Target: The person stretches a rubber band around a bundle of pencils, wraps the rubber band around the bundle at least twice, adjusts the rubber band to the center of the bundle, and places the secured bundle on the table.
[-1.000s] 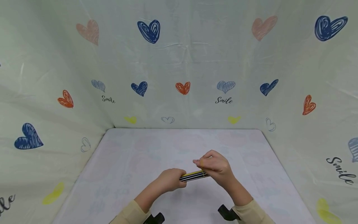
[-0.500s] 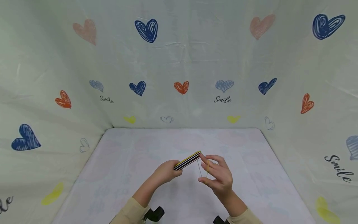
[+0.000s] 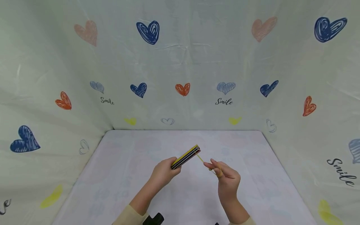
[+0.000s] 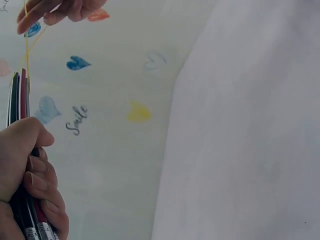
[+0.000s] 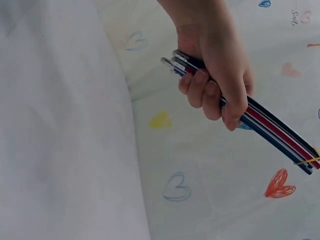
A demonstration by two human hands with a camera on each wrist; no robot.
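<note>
My left hand (image 3: 163, 172) grips a bundle of striped pencils (image 3: 185, 157) near its lower end. They slant up to the right above the table, dark, yellow and red sides showing. A yellow rubber band (image 3: 199, 157) is looped at their far end and stretches across to my right hand (image 3: 229, 179), where it is hooked on the bent fingers and thumb. Seen from the right wrist, the band (image 5: 309, 160) crosses the pencils (image 5: 280, 131) close to their tips. The left wrist view shows its strands (image 4: 27, 45) crossing between bundle and fingers.
A white table (image 3: 135, 143) lies under both hands. Behind it and at the sides hangs a pale curtain (image 3: 197, 62) printed with hearts and "Smile". A black wrist camera (image 3: 154, 218) sits at the left sleeve.
The right hand has drawn away from the pencils' end, down and to the right, pulling the band out. The left hand has tilted the bundle's far end upward.
</note>
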